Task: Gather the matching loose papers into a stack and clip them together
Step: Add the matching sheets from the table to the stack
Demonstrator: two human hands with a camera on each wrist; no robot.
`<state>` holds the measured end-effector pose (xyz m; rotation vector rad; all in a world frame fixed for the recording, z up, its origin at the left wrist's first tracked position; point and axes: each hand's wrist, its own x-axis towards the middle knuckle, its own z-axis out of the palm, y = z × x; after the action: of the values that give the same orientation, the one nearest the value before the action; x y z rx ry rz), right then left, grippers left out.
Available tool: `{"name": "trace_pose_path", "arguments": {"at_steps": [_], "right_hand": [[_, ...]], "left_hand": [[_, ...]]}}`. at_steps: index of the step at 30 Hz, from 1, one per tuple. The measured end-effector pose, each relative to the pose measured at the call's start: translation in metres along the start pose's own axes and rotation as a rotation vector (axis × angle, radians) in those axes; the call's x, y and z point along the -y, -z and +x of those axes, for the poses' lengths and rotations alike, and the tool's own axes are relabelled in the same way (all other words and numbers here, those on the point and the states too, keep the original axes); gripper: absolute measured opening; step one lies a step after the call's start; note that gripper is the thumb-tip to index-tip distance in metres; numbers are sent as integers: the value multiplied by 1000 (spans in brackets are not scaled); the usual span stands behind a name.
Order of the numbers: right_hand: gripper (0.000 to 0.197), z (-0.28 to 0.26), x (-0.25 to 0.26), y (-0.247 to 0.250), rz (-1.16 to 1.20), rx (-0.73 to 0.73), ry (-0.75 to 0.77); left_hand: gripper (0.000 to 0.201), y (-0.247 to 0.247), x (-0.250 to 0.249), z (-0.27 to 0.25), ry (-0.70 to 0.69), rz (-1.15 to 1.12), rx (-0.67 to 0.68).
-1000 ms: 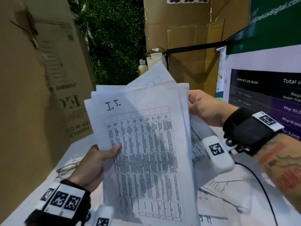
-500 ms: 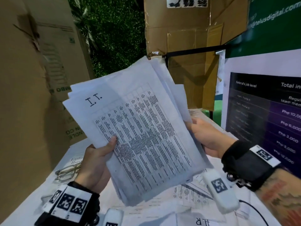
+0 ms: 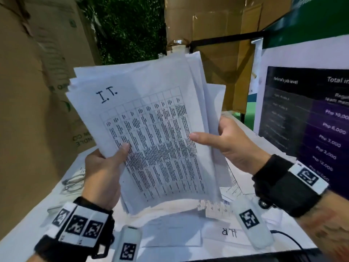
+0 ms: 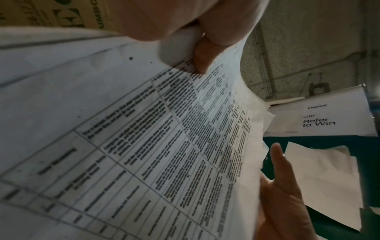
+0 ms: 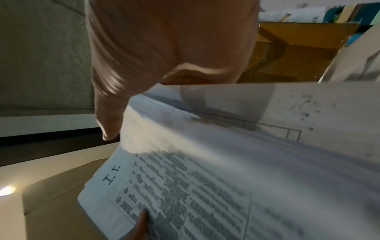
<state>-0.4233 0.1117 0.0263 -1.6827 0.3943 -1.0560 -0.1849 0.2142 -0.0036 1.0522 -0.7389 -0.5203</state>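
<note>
A stack of white papers, its top sheet hand-marked "I.T." above a printed table, is held up over the table, tilted slightly left. My left hand grips its lower left edge, thumb on the front and fingers hidden behind. My right hand holds the right edge, thumb laid across the front sheet and fingers behind. The left wrist view shows the printed sheet pinched under my left thumb. In the right wrist view, the sheets fan out beneath my right thumb. The edges of the stack are uneven.
Loose sheets cover the white table, one marked "H.R" near the front edge. A thin metal object lies at the table's left. Cardboard boxes wall the left and back. A printed poster stands at the right.
The stack swung from upright to tilted left and came lower and closer. My right hand slid down its right edge and its thumb now lies on the front. My left hand kept its grip.
</note>
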Motion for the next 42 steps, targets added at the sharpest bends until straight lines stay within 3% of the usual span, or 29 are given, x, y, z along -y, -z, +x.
{"name": "trace_pose_path", "arguments": {"at_steps": [2,5,8,13,17,20,22,25,28,30,34,38,42], "right_hand": [[56,-3,-7,-4,4,-60,3],[36,-10,-22,-11,-59,-162,1],[29,-13,-32,-16,-10,-155,-42],[37,-7,-29,-16,209,-64,-119],[48,2,-20,-18,239,-6,-113],[41,10,-6,-15,251,21,-73],[38,15,3,-12,236,35,-50],[43,20,12,-13,148,41,-27],[45,21,11,-19,120,0,-68],[39,19,6,-25,42,-28,-101],[19,18,12,-36,-135,-170,10],[18,16,25,-46,-86,-206,163],[15,1,0,-44,-104,-201,38]], "left_hand": [[22,2,2,-4,-22,2,23],[51,10,8,-8,-46,-23,157],[66,19,10,-6,-97,-34,231],[32,20,-7,-2,-138,-4,294],[29,14,-21,9,-142,-91,337],[26,15,-24,15,-154,-118,346],[41,21,-18,15,-142,-62,384],[78,27,1,10,-67,63,428],[76,29,11,9,-25,21,394],[71,26,8,9,-76,25,334],[18,14,-11,6,-248,68,180],[18,2,-25,-6,-328,-36,152],[38,16,2,-14,-219,36,173]]}}
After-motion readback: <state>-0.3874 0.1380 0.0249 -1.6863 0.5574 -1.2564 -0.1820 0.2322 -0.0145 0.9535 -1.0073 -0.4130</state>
